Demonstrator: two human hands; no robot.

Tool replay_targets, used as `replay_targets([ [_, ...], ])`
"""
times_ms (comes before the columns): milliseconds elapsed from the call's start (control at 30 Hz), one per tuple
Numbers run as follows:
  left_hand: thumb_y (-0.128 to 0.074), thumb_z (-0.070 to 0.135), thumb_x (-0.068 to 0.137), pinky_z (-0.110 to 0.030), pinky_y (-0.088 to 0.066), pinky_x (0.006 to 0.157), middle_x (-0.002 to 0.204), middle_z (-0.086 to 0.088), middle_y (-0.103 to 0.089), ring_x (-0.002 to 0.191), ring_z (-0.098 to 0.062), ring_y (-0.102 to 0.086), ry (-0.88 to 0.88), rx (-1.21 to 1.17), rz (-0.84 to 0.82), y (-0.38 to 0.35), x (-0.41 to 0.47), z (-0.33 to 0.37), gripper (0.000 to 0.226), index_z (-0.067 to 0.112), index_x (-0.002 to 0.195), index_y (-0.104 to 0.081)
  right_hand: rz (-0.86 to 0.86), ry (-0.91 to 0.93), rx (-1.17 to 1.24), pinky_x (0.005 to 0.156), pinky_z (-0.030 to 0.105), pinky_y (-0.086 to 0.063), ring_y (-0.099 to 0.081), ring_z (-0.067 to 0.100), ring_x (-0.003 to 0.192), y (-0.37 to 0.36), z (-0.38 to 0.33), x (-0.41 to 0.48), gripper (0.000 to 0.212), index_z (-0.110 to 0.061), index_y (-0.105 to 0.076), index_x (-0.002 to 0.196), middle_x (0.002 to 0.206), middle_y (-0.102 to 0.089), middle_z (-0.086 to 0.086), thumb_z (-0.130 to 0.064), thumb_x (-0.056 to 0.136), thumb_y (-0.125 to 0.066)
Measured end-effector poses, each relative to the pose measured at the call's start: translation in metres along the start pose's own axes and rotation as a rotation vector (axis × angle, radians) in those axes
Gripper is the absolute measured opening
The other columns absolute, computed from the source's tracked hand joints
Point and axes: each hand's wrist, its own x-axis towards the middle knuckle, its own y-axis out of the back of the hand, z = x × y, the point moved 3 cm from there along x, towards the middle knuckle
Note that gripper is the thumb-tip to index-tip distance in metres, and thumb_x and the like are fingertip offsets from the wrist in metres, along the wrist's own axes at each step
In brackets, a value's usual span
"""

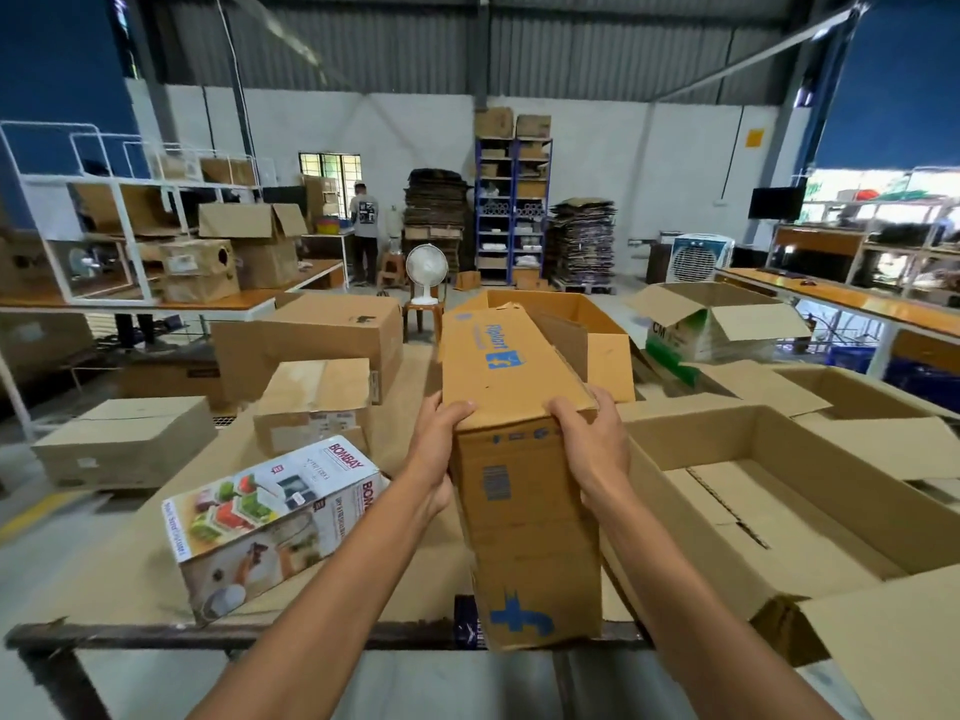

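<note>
A tall brown cardboard box with blue print [524,511] stands on the cardboard-covered table [395,584] right in front of me. Its top flap lies folded down over the opening. My left hand [441,439] grips the box's upper left edge, thumb over the flap. My right hand [589,439] grips the upper right edge, fingers curled over the flap's corner. A white printed product carton [270,522] lies tilted on the table to the left of the box.
A large open shallow carton [769,506] lies to the right. Closed brown boxes [311,402] sit behind at left, and open cartons [722,324] stand further back. A white fan [427,272], shelves and a person [365,231] are far off. The table's metal edge [208,639] runs close to me.
</note>
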Motion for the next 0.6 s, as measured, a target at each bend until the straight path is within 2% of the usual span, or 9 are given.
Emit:
replay_targets([
  [67, -0.065, 0.022, 0.091, -0.031, -0.057, 0.059, 0.098, -0.005, -0.074, 0.079, -0.019, -0.072, 0.014, -0.098, 0.005, 0.010, 0.001, -0.002, 0.025, 0.018, 0.115, -0.063, -0.035, 0.071, -0.038, 0.092, 0.041, -0.046, -0.053, 0.017, 0.109, -0.002, -0.002, 0.000, 0.051, -0.032, -0.053, 0.134, 0.119, -0.058, -0.006, -0.057, 0.089, -0.058],
  [100, -0.064, 0.021, 0.091, -0.032, -0.058, 0.060, 0.097, -0.006, -0.073, 0.077, -0.020, -0.071, 0.041, -0.163, 0.007, 0.016, 0.001, -0.002, 0.020, 0.019, 0.111, -0.063, -0.057, 0.114, -0.041, 0.095, 0.043, -0.045, -0.053, 0.017, 0.112, -0.003, -0.005, 0.000, 0.057, -0.031, -0.055, 0.135, 0.123, -0.059, -0.005, -0.065, 0.089, -0.051],
  [200, -0.060, 0.024, 0.091, -0.040, -0.057, 0.080, 0.102, -0.013, -0.070, 0.087, -0.029, -0.068, 0.159, -0.357, 0.008, 0.038, 0.000, -0.017, 0.020, 0.017, 0.110, -0.063, -0.110, 0.256, -0.058, 0.090, 0.038, -0.043, -0.055, 0.010, 0.107, -0.012, -0.014, -0.001, 0.074, -0.031, -0.066, 0.127, 0.122, -0.063, -0.003, -0.080, 0.083, -0.032],
  [267, -0.058, 0.025, 0.091, -0.043, -0.055, 0.089, 0.105, -0.016, -0.072, 0.091, -0.032, -0.069, 0.216, -0.445, 0.054, 0.054, -0.002, -0.039, 0.024, 0.014, 0.111, -0.066, -0.155, 0.362, -0.146, 0.090, 0.038, -0.043, -0.056, 0.016, 0.109, -0.022, -0.014, -0.001, 0.067, -0.027, -0.070, 0.123, 0.120, -0.065, -0.001, -0.071, 0.087, -0.034],
  [333, -0.058, 0.025, 0.092, -0.047, -0.052, 0.091, 0.105, -0.019, -0.071, 0.090, -0.034, -0.068, 0.267, -0.491, 0.144, 0.072, -0.008, -0.066, 0.024, 0.013, 0.110, -0.066, -0.270, 0.439, -0.244, 0.090, 0.035, -0.040, -0.055, 0.020, 0.113, -0.035, -0.003, -0.001, 0.053, -0.026, -0.069, 0.126, 0.121, -0.065, -0.001, -0.057, 0.092, -0.042],
  [400, -0.055, 0.024, 0.094, -0.048, -0.052, 0.089, 0.105, -0.022, -0.069, 0.090, -0.034, -0.067, 0.310, -0.502, 0.217, 0.089, -0.016, -0.088, 0.023, 0.010, 0.107, -0.067, -0.434, 0.476, -0.351, 0.094, 0.036, -0.039, -0.051, 0.018, 0.120, -0.047, 0.017, -0.003, 0.050, -0.030, -0.064, 0.131, 0.128, -0.062, -0.004, -0.056, 0.093, -0.045],
  [467, -0.053, 0.020, 0.095, -0.048, -0.055, 0.085, 0.101, -0.022, -0.070, 0.087, -0.035, -0.069, 0.348, -0.474, 0.261, 0.106, -0.021, -0.104, 0.021, 0.009, 0.105, -0.069, -0.572, 0.467, -0.501, 0.106, 0.047, -0.037, -0.041, 0.016, 0.133, -0.056, 0.043, -0.005, 0.059, -0.037, -0.053, 0.141, 0.144, -0.052, -0.007, -0.068, 0.092, -0.042],
  [533, -0.052, 0.015, 0.097, -0.048, -0.057, 0.078, 0.093, -0.019, -0.072, 0.081, -0.033, -0.070, 0.380, -0.427, 0.311, 0.121, -0.023, -0.116, 0.018, 0.014, 0.106, -0.068, -0.631, 0.405, -0.669, 0.114, 0.055, -0.029, -0.030, 0.019, 0.144, -0.059, 0.071, -0.004, 0.072, -0.040, -0.038, 0.151, 0.158, -0.038, -0.005, -0.079, 0.090, -0.032],
  [600, -0.051, 0.011, 0.099, -0.053, -0.055, 0.081, 0.087, -0.018, -0.071, 0.076, -0.032, -0.067, 0.423, -0.292, 0.356, 0.133, -0.021, -0.123, 0.018, 0.014, 0.098, -0.068, -0.605, 0.299, -0.844, 0.117, 0.062, -0.020, -0.021, 0.025, 0.150, -0.057, 0.098, -0.001, 0.083, -0.042, -0.026, 0.155, 0.165, -0.024, -0.002, -0.087, 0.085, -0.018],
])
